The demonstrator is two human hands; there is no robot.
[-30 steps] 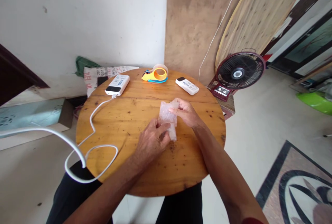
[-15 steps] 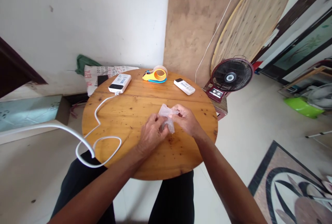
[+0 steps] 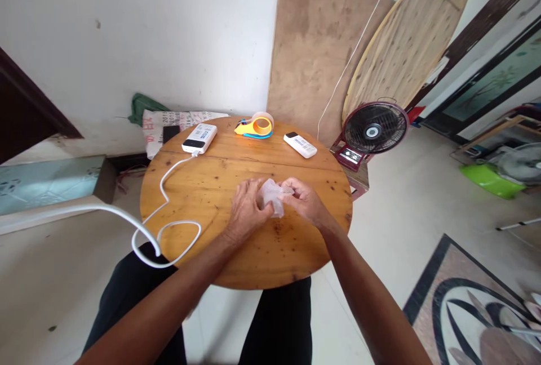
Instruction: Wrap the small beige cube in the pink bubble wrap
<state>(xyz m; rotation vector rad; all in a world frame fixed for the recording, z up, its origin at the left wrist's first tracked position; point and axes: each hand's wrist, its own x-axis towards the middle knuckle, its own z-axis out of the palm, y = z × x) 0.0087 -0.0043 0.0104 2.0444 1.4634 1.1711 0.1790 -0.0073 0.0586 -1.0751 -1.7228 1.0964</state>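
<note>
A crumpled, translucent whitish piece of thin plastic (image 3: 270, 191) lies between my hands over the middle of the round wooden table (image 3: 211, 185). My left hand (image 3: 248, 206) is bent round its left side, thumb and fingers closing on it. With thumb and forefinger, my right hand (image 3: 305, 200) pinches the right end of the same plastic. Whether anything is wrapped inside cannot be made out. Beyond the hands are a yellow-and-blue tape dispenser (image 3: 256, 127) and a white power bank (image 3: 300, 145).
At the table's back left sits another white power bank (image 3: 200, 138), with a white cable (image 3: 164, 182) plugged in and looping over the left edge. A dark red fan (image 3: 372, 131) stands beyond the right edge. Printed sacking (image 3: 156, 123) lies against the wall.
My fingers have shifted on the plastic; its upper flap has folded down and it looks more compact. The view has tilted slightly. The things on the table stay put.
</note>
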